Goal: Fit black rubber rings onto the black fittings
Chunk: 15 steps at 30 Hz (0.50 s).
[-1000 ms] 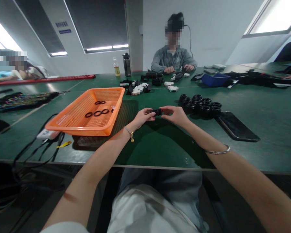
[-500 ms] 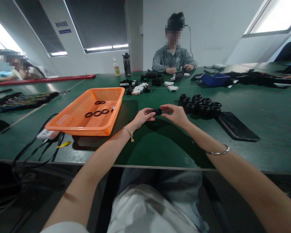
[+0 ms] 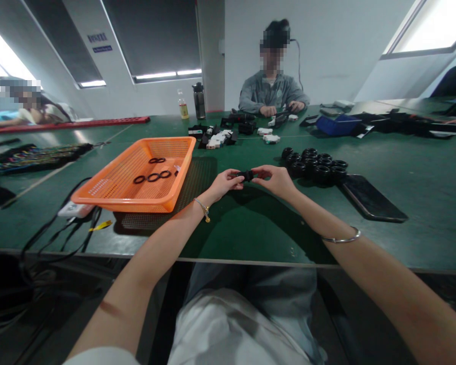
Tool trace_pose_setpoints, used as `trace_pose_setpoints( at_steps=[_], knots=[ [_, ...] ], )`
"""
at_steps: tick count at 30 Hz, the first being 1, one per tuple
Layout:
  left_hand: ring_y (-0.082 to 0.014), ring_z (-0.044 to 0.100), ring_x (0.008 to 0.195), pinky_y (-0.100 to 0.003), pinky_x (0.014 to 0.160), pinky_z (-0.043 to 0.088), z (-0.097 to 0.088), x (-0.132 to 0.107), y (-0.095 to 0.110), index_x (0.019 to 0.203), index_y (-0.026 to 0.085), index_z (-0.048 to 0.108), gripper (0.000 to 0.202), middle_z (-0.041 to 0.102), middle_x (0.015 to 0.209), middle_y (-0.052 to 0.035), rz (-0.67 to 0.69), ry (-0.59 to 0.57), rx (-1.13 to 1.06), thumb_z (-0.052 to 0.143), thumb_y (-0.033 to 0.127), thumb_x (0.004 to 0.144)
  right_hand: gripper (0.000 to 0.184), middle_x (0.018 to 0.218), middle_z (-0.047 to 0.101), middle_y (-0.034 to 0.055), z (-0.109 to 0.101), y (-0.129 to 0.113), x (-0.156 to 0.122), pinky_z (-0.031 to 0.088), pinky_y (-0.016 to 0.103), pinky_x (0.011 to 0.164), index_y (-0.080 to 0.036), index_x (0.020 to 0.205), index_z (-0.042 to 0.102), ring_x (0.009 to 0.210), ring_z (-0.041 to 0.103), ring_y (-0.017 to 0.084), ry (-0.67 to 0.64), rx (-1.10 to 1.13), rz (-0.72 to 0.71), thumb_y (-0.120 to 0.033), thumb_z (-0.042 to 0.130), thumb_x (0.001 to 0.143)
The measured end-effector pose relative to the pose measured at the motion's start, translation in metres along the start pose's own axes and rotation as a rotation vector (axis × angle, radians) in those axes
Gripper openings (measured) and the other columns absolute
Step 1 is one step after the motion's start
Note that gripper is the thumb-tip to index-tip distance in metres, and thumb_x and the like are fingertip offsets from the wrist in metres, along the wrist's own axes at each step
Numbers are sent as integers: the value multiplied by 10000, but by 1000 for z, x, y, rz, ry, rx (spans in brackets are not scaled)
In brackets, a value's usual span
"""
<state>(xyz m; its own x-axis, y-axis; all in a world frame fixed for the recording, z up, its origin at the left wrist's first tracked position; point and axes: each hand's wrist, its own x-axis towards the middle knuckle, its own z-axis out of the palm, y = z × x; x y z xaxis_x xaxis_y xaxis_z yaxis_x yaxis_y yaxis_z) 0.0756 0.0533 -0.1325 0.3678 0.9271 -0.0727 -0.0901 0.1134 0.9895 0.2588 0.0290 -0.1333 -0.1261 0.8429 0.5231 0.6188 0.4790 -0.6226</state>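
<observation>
Between my hands, a little above the green table (image 3: 228, 228), is a small black cylindrical part (image 3: 245, 176). My left hand (image 3: 226, 183) pinches it from the left with thumb and fingers. On its other end, the fingertips of my right hand (image 3: 275, 180) close around the part. Its exact kind is too small to make out. To the left stands an orange perforated basket (image 3: 137, 204) with several black rings (image 3: 153, 177) lying in it. Right of my right hand sits a cluster of black, round, hollow parts (image 3: 321, 172).
A dark phone (image 3: 372, 197) lies right of the cluster. Cables (image 3: 66, 238) run off the table's left front edge. White and black pieces (image 3: 218, 138), a dark bottle (image 3: 199, 101) and a clear bottle (image 3: 183, 106) stand farther back. A person (image 3: 271, 94) works across the table.
My right hand's fingertips have closed in slightly on the black part's right end. My left hand keeps its place, and the surroundings look the same.
</observation>
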Motion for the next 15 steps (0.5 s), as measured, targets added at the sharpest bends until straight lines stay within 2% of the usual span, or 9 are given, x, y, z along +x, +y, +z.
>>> trace_pose_setpoints(
  at_steps=[7, 15],
  knots=[
    [-42, 604, 523, -225, 699, 565, -1, 2, -2, 997, 93, 552, 227, 620, 673, 18, 1, -1, 4, 625, 66, 784, 242, 783, 740, 44, 0, 2, 0, 548, 323, 659, -186, 892, 739, 646, 653, 179, -10, -1, -9, -273, 682, 673],
    [-44, 598, 513, -215, 674, 549, 0, 0, 0, 960, 88, 534, 192, 603, 654, 22, -11, 2, 10, 613, 55, 788, 275, 788, 737, 52, -2, 1, -1, 553, 322, 679, -161, 911, 729, 658, 660, 178, -34, -6, -3, -227, 670, 650]
  ],
)
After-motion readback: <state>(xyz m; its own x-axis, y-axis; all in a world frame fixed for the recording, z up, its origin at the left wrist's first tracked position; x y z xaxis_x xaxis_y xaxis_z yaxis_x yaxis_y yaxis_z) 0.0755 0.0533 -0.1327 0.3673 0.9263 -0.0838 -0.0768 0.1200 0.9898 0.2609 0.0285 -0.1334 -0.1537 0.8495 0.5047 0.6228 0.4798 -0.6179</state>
